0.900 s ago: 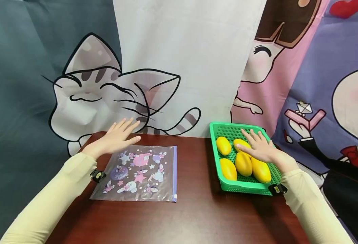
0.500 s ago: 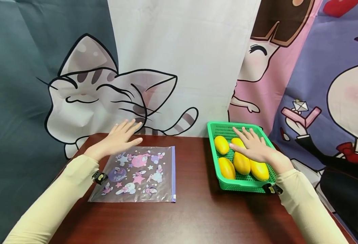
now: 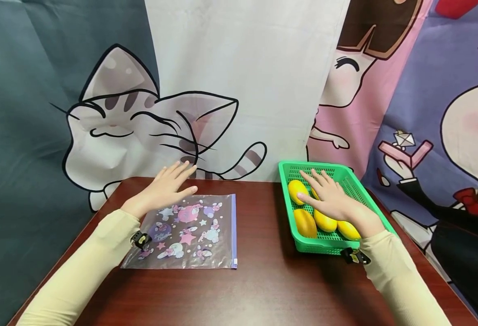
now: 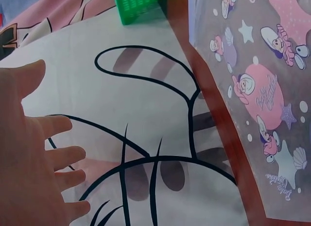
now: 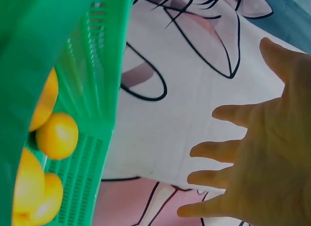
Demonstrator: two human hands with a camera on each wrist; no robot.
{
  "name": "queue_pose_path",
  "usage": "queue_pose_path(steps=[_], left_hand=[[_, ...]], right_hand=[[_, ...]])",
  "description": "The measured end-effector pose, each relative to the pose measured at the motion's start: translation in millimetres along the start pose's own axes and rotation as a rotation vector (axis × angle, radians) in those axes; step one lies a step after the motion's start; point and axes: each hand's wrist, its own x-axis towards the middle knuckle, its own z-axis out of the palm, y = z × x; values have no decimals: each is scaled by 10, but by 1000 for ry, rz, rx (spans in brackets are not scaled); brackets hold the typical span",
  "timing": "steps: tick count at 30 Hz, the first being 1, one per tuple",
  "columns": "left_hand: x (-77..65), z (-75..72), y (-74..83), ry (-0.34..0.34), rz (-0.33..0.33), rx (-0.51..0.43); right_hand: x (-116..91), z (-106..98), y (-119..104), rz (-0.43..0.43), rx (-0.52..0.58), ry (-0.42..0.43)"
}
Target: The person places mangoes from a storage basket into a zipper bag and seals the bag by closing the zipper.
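My left hand (image 3: 161,188) hovers with straight, spread fingers over the far left corner of a clear zip bag (image 3: 198,253). The bag lies flat, printed with pink and purple cartoon figures, its purple zip edge on the right. My right hand (image 3: 328,194) is held over a green plastic basket (image 3: 320,246), fingers spread, palm down, holding nothing. Several yellow mangoes (image 3: 305,222) lie in the basket, some partly hidden behind that hand. In the right wrist view, more of the mangoes (image 5: 57,136) show beyond the basket's rim, apart from the fingers.
Both things rest on a dark reddish-brown table (image 3: 259,280). Behind it hangs a cloth backdrop (image 3: 239,59) with a cartoon cat and cartoon people. A small black device (image 3: 141,239) is strapped to the left wrist, and another black device (image 3: 355,256) to the right.
My right hand has shifted left over the basket, covering different mangoes. The left hand has moved slightly right. Bag and basket stay in place while the head view shifts a little.
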Motion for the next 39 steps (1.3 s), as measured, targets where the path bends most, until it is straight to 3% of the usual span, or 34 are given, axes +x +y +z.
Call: queue_pose_path(steps=[12, 30, 39], left_hand=[[7, 67, 50, 20, 11, -31], [28, 178, 126, 45, 36, -94], [28, 318, 161, 36, 39, -108]], right_hand=[[77, 183, -249, -92, 52, 59], [260, 509, -779, -111, 69, 201], [323, 739, -956, -114, 86, 196]])
